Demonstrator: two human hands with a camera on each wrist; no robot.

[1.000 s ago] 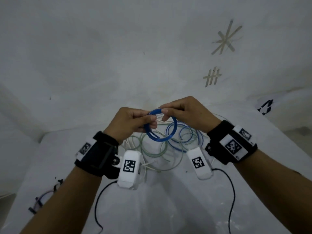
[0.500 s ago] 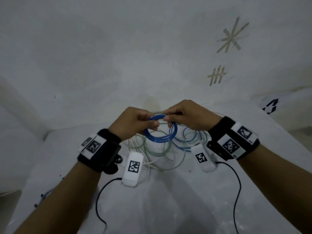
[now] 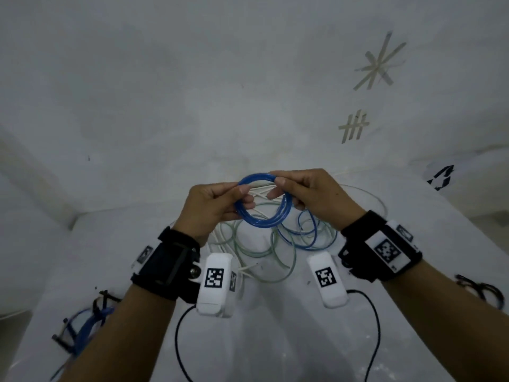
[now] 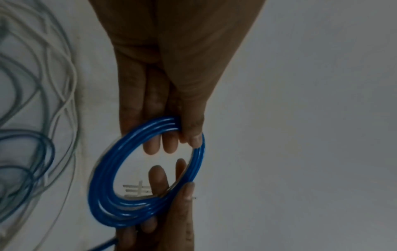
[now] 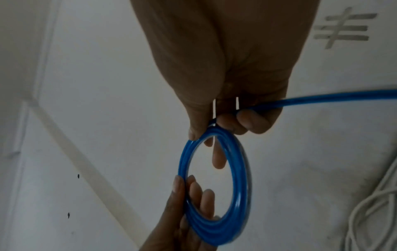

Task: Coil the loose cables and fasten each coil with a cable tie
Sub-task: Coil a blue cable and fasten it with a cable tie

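Blue cable wound into a tight coil [image 3: 263, 201] of several turns hangs in the air between both hands, above the white surface [image 3: 261, 340]. The left hand [image 3: 212, 208] pinches the coil's left side, thumb on the near face and fingers behind, so its grip is narrow and closed on the strands. The right hand [image 3: 311, 195] pinches the top right of the ring between thumb and fingertips; in the right wrist view a loose length of the same blue cable [image 5: 335, 99] runs out past its curled fingers toward the right edge of the picture. In the left wrist view the coil [image 4: 137, 178] shows four or five strands lying side by side.

Below the hands, a tangle of loose cables [image 3: 264, 249] lies on the surface: pale green loops, white strands and a few blue loops, overlapping one another. Near the left forearm lies a blue bundle with black ties [image 3: 82, 329] across it. By the right forearm, at the picture's edge, sits a small dark bundle [image 3: 479, 290]; what it is made of cannot be told. Tape marks [image 3: 355, 126] are stuck on the white wall behind.
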